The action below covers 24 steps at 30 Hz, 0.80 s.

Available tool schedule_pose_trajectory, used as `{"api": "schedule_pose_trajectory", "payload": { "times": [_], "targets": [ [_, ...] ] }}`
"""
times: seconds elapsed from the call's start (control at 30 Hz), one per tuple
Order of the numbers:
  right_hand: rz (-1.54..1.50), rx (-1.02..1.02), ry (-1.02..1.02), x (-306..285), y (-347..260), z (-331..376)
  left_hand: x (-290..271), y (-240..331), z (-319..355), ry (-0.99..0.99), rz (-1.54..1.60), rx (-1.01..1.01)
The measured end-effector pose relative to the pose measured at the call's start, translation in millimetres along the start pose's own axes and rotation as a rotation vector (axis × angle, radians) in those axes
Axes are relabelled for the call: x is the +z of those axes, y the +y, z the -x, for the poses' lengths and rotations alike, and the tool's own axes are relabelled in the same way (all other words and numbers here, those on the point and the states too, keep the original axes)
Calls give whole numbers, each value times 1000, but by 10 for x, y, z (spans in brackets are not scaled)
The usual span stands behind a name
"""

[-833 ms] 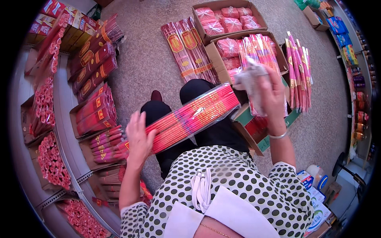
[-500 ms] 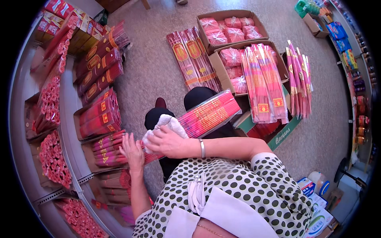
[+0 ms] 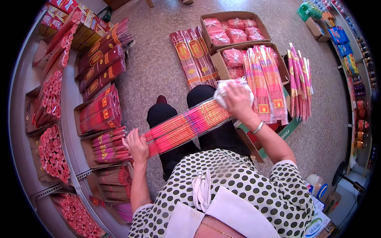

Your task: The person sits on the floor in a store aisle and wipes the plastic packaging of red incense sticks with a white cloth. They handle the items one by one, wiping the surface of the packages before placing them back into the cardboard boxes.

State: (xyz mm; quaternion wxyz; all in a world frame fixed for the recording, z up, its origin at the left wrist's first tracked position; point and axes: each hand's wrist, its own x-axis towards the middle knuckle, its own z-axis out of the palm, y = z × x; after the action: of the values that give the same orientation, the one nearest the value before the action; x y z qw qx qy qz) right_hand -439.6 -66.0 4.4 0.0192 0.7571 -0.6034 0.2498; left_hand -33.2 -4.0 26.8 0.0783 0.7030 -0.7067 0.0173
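A long clear-wrapped pack of pink and orange incense sticks [image 3: 186, 126] lies slanted across my lap. My left hand [image 3: 136, 146] grips its lower left end, thumb and fingers round the edge. At the upper right end, my right hand [image 3: 238, 101] presses a crumpled white cloth [image 3: 222, 90] onto the wrapper, fingers spread over the cloth. Part of the pack's far end is hidden beneath cloth and hand.
Left shelves hold bundled incense [image 3: 101, 113] and red stick bundles [image 3: 53, 154]. Ahead on the floor stand a cardboard box [image 3: 265, 36] of pink packages, more incense packs [image 3: 260, 79] on a second box, and two flat packs [image 3: 194, 55]. Another goods shelf [image 3: 359, 91] lines the right.
My right hand has slid the cloth along the pack from its left end to its upper right end. The left hand stays at the lower end, now closed round it.
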Motion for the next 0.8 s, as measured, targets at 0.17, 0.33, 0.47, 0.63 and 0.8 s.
{"api": "schedule_pose_trajectory", "payload": {
  "times": [0.17,0.33,0.47,0.63,0.8],
  "targets": [
    [-539,482,-95,-29,611,197,-102,1,22,-96,-12,-38],
    [-1829,960,-28,119,774,446,-298,-51,-42,-327,147,35],
    [-1903,998,-16,69,405,414,-490,3,-244,-573,420,-104],
    [-1875,909,-23,-220,281,225,-652,-33,-470,-603,675,-161],
    [-1618,872,-142,-332,391,338,-765,135,-776,-596,470,-38]
  ]
}}
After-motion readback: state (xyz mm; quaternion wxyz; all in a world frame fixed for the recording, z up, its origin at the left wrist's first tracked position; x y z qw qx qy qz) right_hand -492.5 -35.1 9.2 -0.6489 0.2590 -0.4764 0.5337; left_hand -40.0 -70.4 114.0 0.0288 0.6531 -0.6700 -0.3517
